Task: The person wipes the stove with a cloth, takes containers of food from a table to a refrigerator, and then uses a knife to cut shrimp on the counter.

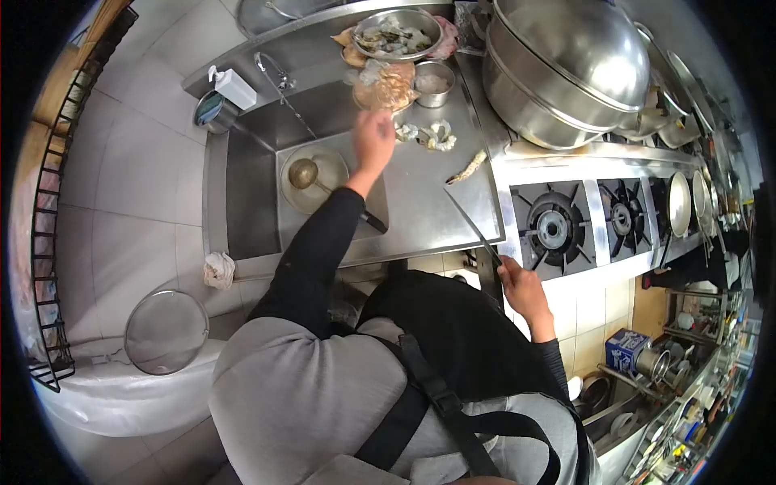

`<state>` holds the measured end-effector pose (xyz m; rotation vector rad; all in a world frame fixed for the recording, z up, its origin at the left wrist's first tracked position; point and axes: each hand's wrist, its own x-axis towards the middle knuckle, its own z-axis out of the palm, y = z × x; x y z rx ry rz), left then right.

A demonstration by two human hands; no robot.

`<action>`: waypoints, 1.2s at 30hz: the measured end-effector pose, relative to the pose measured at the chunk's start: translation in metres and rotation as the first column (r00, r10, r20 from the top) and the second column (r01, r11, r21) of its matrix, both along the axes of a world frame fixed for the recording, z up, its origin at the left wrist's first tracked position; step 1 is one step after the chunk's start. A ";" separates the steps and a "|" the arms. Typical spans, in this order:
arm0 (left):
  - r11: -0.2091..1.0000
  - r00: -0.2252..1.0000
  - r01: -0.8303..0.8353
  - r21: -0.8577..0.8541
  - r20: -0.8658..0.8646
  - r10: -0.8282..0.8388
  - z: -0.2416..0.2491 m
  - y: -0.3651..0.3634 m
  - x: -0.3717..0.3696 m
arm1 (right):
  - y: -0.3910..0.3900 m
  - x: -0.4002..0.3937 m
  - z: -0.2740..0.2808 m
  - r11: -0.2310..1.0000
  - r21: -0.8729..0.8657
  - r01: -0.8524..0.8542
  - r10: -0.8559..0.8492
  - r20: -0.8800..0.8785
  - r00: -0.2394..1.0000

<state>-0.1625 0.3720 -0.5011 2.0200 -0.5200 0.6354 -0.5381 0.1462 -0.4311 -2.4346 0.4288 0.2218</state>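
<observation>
My right hand [527,297] is wrapped round the handle of a long knife [470,220], its blade pointing up and left over the steel counter. Just past the tip lies a single shrimp [466,167]. My left hand [374,144] reaches forward over the counter, its fingers smeared by motion, close to a plastic bag [386,87] with orange-pink contents. Right of that hand sits a small group of pale, curled shrimp [437,136]. Behind them stand a small metal pot [434,84] with pale contents and a wide metal bowl [398,58] of shrimp.
Left of the counter, the sink holds a round pan [289,190] with a ladle [303,173] in it. A big lidded steamer pot [558,77] stands behind the gas burners [553,229] on the right. A soap bottle [234,87] and faucet [275,73] line the sink's far edge.
</observation>
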 end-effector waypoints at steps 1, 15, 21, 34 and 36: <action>0.994 0.992 -0.101 0.038 0.073 0.098 0.011 0.002 0.021 | -0.001 -0.001 -0.007 1.000 -0.003 -0.007 0.007 0.003 1.000; 0.843 0.973 -0.205 0.498 0.008 0.232 0.127 -0.046 0.163 | 0.012 -0.009 -0.030 0.998 0.031 0.058 -0.057 -0.015 0.998; 0.574 0.966 0.134 0.808 -0.236 0.107 0.134 -0.066 0.219 | 0.018 -0.011 -0.042 0.995 0.039 0.094 -0.094 0.005 0.996; 0.917 0.852 0.389 -0.085 -0.345 -0.393 0.149 -0.029 0.134 | -0.001 -0.015 -0.071 0.706 0.643 0.296 -0.185 -0.236 0.954; 0.824 0.669 0.448 -0.347 -0.481 -0.567 0.142 -0.026 0.089 | -0.010 -0.014 -0.093 0.690 0.635 0.347 -0.204 -0.290 0.935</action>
